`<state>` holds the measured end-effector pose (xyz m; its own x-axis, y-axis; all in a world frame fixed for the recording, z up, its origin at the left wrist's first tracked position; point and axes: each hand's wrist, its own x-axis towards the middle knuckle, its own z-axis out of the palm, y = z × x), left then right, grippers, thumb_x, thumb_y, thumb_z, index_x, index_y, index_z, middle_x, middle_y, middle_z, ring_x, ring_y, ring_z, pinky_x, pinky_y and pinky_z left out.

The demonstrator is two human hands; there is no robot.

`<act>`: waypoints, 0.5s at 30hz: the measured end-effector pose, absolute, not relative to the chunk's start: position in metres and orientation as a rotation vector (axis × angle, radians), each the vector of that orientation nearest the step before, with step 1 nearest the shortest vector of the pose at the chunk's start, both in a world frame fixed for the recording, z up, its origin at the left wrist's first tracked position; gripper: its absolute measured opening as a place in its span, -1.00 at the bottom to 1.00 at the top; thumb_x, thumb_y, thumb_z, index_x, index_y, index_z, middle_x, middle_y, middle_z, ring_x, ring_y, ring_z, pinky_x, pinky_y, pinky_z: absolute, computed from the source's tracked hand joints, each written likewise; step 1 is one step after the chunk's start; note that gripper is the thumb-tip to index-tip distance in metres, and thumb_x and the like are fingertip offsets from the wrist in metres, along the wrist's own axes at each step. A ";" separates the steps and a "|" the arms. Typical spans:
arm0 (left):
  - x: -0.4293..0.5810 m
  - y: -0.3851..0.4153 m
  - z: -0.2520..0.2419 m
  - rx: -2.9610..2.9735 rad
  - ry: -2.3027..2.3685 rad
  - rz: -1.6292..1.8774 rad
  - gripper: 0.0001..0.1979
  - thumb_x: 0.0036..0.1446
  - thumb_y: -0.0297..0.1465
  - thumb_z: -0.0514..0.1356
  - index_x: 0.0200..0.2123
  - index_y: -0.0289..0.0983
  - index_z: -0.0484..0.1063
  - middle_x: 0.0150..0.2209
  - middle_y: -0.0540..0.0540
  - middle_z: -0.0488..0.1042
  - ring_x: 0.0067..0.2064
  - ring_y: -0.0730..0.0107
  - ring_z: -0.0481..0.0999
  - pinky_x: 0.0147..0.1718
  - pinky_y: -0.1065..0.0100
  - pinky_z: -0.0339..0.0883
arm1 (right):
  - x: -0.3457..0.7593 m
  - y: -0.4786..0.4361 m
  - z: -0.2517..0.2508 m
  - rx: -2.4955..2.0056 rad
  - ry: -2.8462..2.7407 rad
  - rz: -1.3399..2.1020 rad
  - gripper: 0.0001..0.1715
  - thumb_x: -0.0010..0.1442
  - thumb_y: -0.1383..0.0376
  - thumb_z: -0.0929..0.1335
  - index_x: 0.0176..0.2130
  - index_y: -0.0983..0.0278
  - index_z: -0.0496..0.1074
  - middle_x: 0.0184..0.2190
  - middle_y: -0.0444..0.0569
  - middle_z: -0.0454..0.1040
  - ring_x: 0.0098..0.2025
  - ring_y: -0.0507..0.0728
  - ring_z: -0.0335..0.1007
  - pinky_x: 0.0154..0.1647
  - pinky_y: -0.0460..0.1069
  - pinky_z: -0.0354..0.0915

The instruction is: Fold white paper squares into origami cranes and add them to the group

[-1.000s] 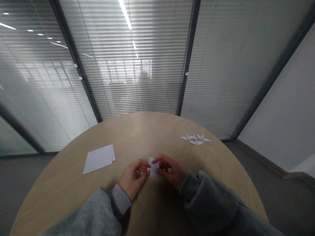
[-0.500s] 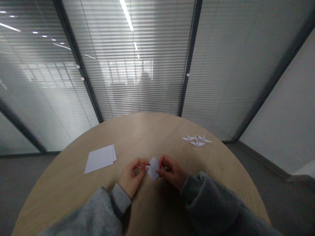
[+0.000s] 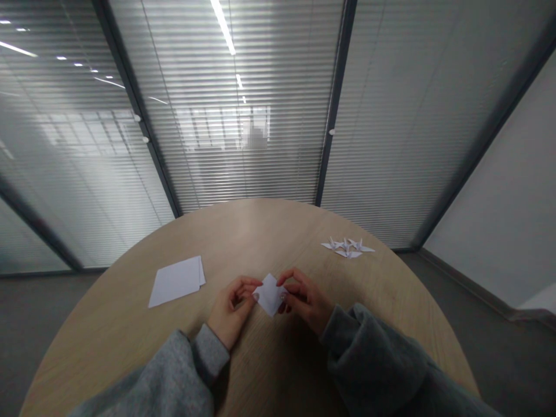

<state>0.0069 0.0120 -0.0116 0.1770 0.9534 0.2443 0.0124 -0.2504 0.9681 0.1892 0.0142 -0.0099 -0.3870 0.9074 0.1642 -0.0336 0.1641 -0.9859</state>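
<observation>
A small piece of folded white paper (image 3: 269,295) forms a diamond shape above the middle of the table, just in front of me. My left hand (image 3: 232,304) pinches its left corner between thumb and fingertips. My right hand (image 3: 304,300) grips its right side, with the fingers curled and partly hidden behind the paper. Both hands hover close over the light wood round table (image 3: 260,231), and grey knit sleeves cover both wrists.
A stack of white paper sheets (image 3: 176,282) lies on the table to the left of my hands. Several small white origami cranes (image 3: 347,247) sit together at the far right. Beyond the table's curved edge are glass partitions with blinds (image 3: 243,116) and a grey floor.
The folded paper has opened out from a narrow tilted shape into a wider diamond. Both hands have shifted their grip on it, and the view has moved slightly since the oldest frame.
</observation>
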 end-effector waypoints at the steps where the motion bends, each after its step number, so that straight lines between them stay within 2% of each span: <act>1: 0.007 0.012 -0.012 1.487 0.954 1.233 -0.78 -0.03 -0.35 0.26 -0.29 -0.33 0.45 -0.38 -0.12 0.54 -0.34 0.34 0.48 -0.30 0.33 0.31 | 0.189 0.014 -0.010 -0.864 -1.567 1.363 -0.60 0.04 0.06 0.36 -0.27 0.24 0.16 -0.54 -0.16 0.43 -0.53 0.04 0.35 -0.48 -0.07 0.18; 8: 0.009 0.011 -0.011 1.420 0.859 1.199 -0.70 -0.08 -0.39 0.30 -0.22 -0.31 0.44 -0.32 -0.12 0.57 -0.34 0.34 0.51 -0.32 0.35 0.34 | 0.191 0.017 -0.010 -0.851 -1.572 1.386 -0.58 0.04 0.05 0.37 -0.24 0.23 0.18 -0.54 -0.17 0.44 -0.54 0.02 0.33 -0.48 -0.07 0.18; 15: 0.009 0.011 -0.009 1.382 0.893 1.203 -0.67 -0.11 -0.41 0.31 -0.19 -0.31 0.45 -0.24 -0.16 0.58 -0.28 0.29 0.53 -0.26 0.30 0.38 | 0.189 0.016 -0.010 -0.912 -1.562 1.394 -0.46 -0.12 0.17 0.47 -0.19 0.23 0.20 -0.46 -0.16 0.43 -0.53 -0.01 0.23 -0.52 -0.11 0.08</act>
<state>0.0090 0.0107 -0.0095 0.2161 0.9577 0.1899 -0.0959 -0.1727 0.9803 0.1893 0.0159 -0.0101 -0.3905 0.9135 0.1144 -0.0102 0.1199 -0.9927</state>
